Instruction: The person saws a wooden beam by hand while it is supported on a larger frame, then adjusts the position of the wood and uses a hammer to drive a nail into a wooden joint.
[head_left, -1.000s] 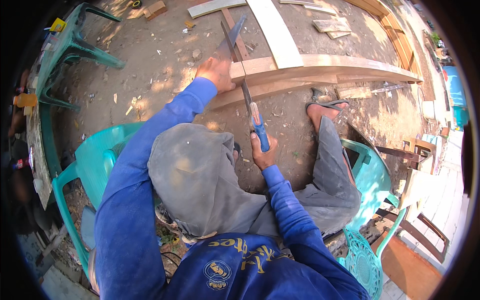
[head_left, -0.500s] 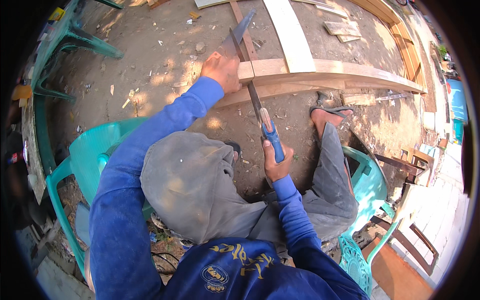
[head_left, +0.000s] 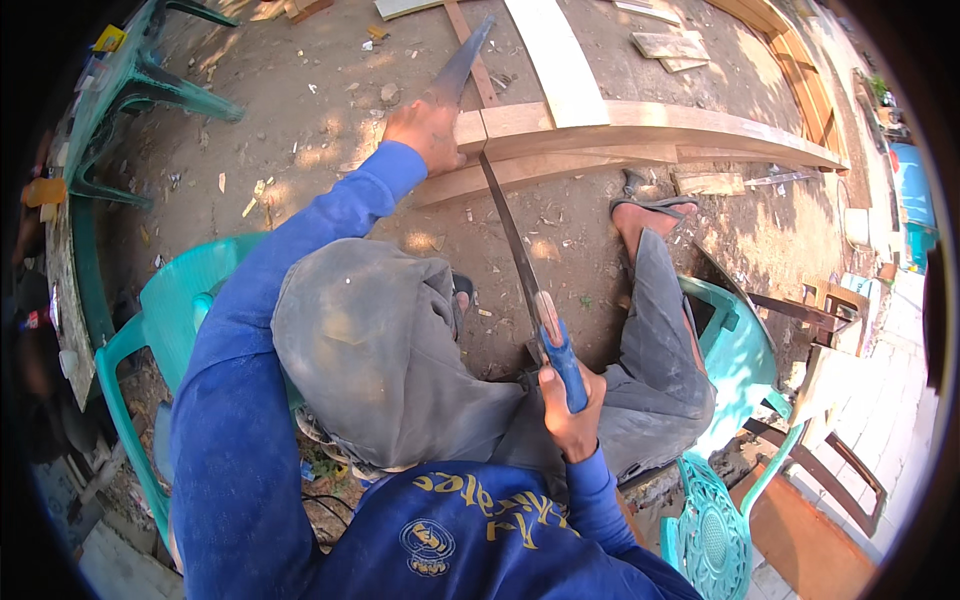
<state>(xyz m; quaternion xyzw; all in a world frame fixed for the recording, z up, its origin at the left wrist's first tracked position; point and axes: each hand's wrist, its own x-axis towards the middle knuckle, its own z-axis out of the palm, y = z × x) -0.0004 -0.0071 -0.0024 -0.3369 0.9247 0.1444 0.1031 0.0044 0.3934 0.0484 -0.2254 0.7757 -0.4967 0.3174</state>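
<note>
At the upper middle, my left hand [head_left: 425, 130] is closed on the end of a pale wooden beam [head_left: 650, 125]. A blurred, tapered grey blade-like piece [head_left: 462, 62] shows just beyond that hand; I cannot tell if it is held. My right hand [head_left: 572, 410] grips the blue handle of a handsaw [head_left: 520, 250] low in the middle. The saw's blade reaches up to a cut line near the beam's left end. A white board [head_left: 550, 60] lies across the beam's top, and another board [head_left: 620, 158] is under it.
Green plastic chairs stand at the upper left [head_left: 175, 95], left [head_left: 195, 270] and right [head_left: 730, 330]. A wooden frame [head_left: 800, 65] and loose offcuts [head_left: 670, 48] lie at the upper right. My sandalled foot [head_left: 645, 215] is below the beam; litter dots the dirt ground.
My right hand has drawn the saw down and back toward my body, so less blade shows past the beam. My left hand stays at the beam's end.
</note>
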